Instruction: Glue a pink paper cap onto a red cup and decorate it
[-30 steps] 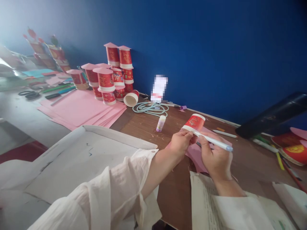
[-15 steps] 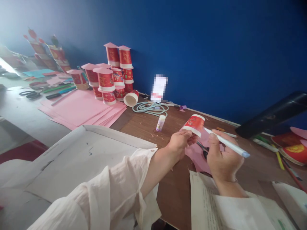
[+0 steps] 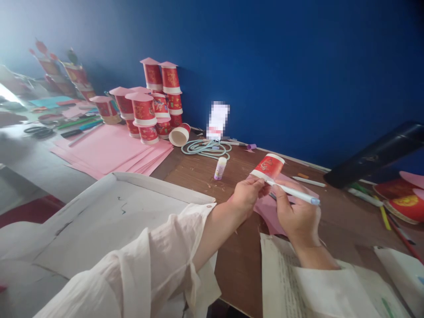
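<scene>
My left hand is closed on the white rim of a red paper cup, which is tilted with its narrower end up and to the right. In my right hand is a white pen, its tip at the cup's rim close to my left fingers. Whether the tip touches the cup I cannot tell. Below both hands lies pink paper, with scissors on it mostly hidden by my hands. An uncapped glue stick stands to the left of the cup.
Stacked red cups with pink paper tops stand at the back left, beside pink sheets. A cup lies on its side near a coiled cable and a lit phone. A black cylinder leans right. A white box lid lies left.
My right hand has moved left and down, bringing the pen's tip from the cup's right side to its lower rim. The cup is tilted slightly differently in my left hand.
</scene>
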The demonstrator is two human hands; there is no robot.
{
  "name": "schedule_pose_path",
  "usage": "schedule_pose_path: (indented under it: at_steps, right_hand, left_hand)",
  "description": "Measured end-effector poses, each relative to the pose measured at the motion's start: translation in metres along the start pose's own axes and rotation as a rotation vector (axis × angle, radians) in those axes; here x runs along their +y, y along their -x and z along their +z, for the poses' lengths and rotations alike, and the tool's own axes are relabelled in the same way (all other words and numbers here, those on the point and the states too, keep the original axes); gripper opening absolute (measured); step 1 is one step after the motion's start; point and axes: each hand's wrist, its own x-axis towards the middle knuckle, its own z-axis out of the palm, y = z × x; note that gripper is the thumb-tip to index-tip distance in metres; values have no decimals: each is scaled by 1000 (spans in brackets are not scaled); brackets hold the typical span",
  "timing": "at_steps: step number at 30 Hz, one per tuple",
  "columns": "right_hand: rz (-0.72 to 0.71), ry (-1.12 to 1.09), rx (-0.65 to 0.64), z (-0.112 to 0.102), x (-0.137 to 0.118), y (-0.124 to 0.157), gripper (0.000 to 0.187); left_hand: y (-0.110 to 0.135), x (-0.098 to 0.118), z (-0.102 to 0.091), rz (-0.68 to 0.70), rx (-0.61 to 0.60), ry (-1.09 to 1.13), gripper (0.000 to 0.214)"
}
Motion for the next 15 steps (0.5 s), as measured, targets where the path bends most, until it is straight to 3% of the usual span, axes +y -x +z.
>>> schedule_pose_path:
  at_steps: [4, 8, 12, 15]
  right_hand:
    - [65, 45, 48, 0, -2, 1, 20]
    - [19, 3, -2, -1, -2, 0, 20]
    - [87, 74, 152, -5, -1, 1, 21]
    - [116, 77, 151, -6, -1, 2, 21]
  left_hand:
    - [0, 0, 1, -25, -1, -4, 11]
    - [5, 4, 4, -28, 0, 46, 10]
    - [10, 13, 9, -109, 56, 103, 17]
    - [11, 16, 11, -134, 54, 96, 19]
